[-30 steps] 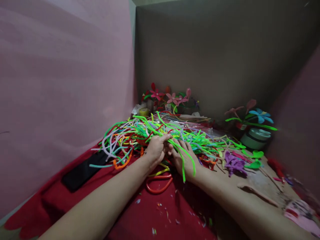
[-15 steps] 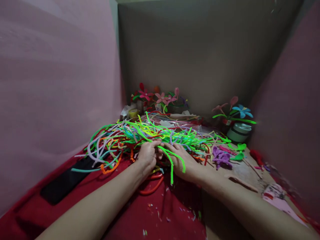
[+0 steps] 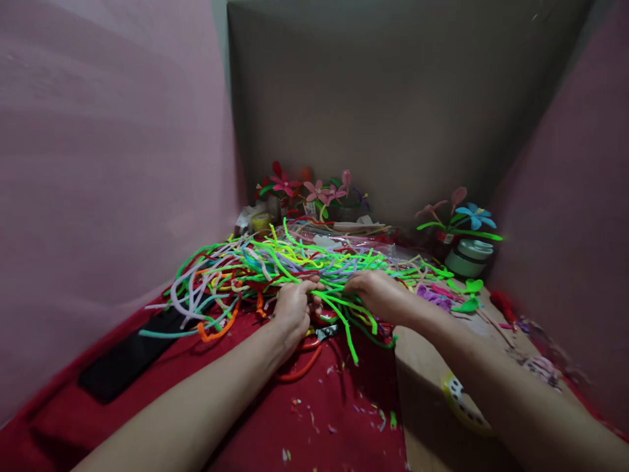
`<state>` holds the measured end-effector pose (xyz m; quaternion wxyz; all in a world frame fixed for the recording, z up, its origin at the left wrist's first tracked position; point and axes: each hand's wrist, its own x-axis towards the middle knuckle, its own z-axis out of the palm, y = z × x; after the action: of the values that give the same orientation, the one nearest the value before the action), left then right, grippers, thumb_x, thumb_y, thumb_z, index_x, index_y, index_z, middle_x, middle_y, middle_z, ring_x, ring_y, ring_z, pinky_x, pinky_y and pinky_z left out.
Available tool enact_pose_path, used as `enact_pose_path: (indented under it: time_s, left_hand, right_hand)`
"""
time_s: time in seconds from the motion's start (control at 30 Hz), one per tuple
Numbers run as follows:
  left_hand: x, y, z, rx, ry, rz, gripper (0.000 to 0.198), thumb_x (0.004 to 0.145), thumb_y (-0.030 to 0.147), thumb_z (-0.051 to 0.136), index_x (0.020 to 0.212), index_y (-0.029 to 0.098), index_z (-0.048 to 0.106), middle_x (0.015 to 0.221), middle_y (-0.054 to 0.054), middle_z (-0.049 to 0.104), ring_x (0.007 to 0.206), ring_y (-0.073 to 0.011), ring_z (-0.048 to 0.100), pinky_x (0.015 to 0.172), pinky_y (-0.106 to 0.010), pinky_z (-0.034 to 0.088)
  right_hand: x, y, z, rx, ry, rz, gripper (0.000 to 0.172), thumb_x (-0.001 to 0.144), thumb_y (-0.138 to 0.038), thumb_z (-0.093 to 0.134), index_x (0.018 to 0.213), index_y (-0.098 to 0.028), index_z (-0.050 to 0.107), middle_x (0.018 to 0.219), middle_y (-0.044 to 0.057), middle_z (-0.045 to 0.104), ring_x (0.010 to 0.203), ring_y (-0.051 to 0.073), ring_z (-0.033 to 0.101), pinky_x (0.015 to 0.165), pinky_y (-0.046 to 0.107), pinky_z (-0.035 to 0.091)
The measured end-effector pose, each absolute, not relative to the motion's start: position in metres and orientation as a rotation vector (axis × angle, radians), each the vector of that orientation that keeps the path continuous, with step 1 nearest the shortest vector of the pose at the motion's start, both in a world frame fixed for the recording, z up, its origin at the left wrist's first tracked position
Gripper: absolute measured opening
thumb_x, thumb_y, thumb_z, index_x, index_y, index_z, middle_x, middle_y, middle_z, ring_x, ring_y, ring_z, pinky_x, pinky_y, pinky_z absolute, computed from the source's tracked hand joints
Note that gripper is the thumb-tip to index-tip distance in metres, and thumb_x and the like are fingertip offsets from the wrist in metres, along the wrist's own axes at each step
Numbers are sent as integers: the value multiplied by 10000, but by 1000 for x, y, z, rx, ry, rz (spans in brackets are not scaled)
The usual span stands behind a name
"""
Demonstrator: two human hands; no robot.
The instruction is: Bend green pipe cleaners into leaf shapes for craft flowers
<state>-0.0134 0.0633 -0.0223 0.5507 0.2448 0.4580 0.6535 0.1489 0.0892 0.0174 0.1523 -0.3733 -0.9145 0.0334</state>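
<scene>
A tangled heap of pipe cleaners [image 3: 275,265] in green, lilac, orange, red and yellow lies on a red cloth [image 3: 275,419]. My left hand [image 3: 293,307] is at the heap's near edge, fingers curled round a few strands. My right hand [image 3: 379,293] is raised slightly to the right of it, closed on a bunch of bright green pipe cleaners [image 3: 350,321] that droop below it toward the cloth.
Finished pipe-cleaner flowers [image 3: 314,190] stand at the back wall. A blue and pink flower with a round tin [image 3: 469,257] sits at the right. Purple pieces [image 3: 432,296], a black flat object [image 3: 132,354], a tape roll [image 3: 459,406] and small clippings lie around. Walls close in on three sides.
My right hand has lifted and shifted right, pulling green strands out of the heap. My left hand has stayed at the heap's edge. The view shifted so the scene sits further left.
</scene>
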Motion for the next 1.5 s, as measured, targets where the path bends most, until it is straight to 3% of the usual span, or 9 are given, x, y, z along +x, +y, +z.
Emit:
enact_pose_path:
  time_s: [0.27, 0.4, 0.53, 0.67, 0.73, 0.8, 0.93, 1.17, 1.5]
  left_hand:
    - [-9, 58, -26, 650, 1104, 1530, 156, 572, 71, 537, 718, 124, 523, 621, 11, 598, 320, -66, 431, 265, -204, 337]
    - [-8, 58, -26, 669, 1101, 1519, 168, 561, 74, 542, 718, 129, 521, 629, 12, 603, 320, -65, 436, 268, -203, 338]
    - [-8, 59, -26, 684, 1095, 1513, 202, 560, 106, 578, 752, 136, 522, 619, 23, 597, 323, -65, 440, 274, -196, 334]
    - [-5, 57, -26, 737, 1093, 1503, 221, 565, 135, 597, 773, 147, 524, 573, 38, 586, 304, -63, 424, 267, -186, 321]
    - [-1, 52, -24, 774, 1077, 1475, 183, 602, 178, 592, 772, 147, 532, 536, 35, 575, 294, -67, 410, 253, -181, 296]
    - [2, 45, -20, 850, 1050, 1428, 148, 650, 234, 585, 759, 142, 546, 509, 29, 563, 282, -67, 393, 241, -179, 271]
    - [0, 37, -6, 1105, 1080, 1387, 221, 708, 266, 569, 886, 135, 578, 569, 18, 597, 310, -65, 441, 281, -173, 337]
    - [-19, 56, -4, 1129, 1200, 1312, 614, 698, 185, 524, 1280, 155, 333, 532, 39, 593, 290, -91, 476, 257, -151, 321]
    - [-17, 57, -10, 1140, 1318, 1306, 499, 699, 161, 476, 1180, 145, 343, 486, 51, 557, 267, -106, 451, 224, -158, 294]
  right_hand:
    - [154, 109, 38, -1262, -2129, 202, 250, 743, -89, 488, 832, -166, 708, 804, 35, 709, 763, 156, 636, 713, 242, 454]
    - [148, 124, 29, -1243, -2243, -2, 255, 718, -109, 537, 916, -164, 687, 981, 67, 672, 936, 195, 577, 837, 285, 413]
    - [135, 133, 23, -1242, -2381, -85, 385, 740, -233, 571, 1120, -181, 597, 1145, 91, 591, 1077, 246, 481, 906, 356, 353]
    - [123, 127, 17, -1376, -2481, -80, 591, 742, -349, 574, 1286, -162, 439, 1128, 135, 574, 1041, 299, 470, 857, 419, 352]
    - [119, 119, 11, -1387, -2527, -108, 558, 753, -308, 563, 1274, -146, 451, 1059, 142, 583, 1004, 288, 465, 828, 395, 364]
    - [118, 108, 4, -1301, -2537, -210, 382, 812, -267, 493, 1183, -194, 545, 1038, 129, 566, 1005, 274, 440, 822, 382, 365]
    - [120, 81, -8, -1156, -2610, -377, 284, 864, -288, 426, 1079, -238, 605, 1093, 106, 546, 1019, 293, 414, 884, 461, 332]
    - [129, 53, -22, -1042, -2699, -455, 418, 874, -188, 350, 1285, -164, 422, 1293, 129, 465, 1133, 303, 394, 982, 559, 246]
    - [134, 35, -24, -1079, -2745, -433, 489, 847, -167, 360, 1335, -142, 370, 1364, 126, 408, 1097, 344, 425, 911, 585, 326]
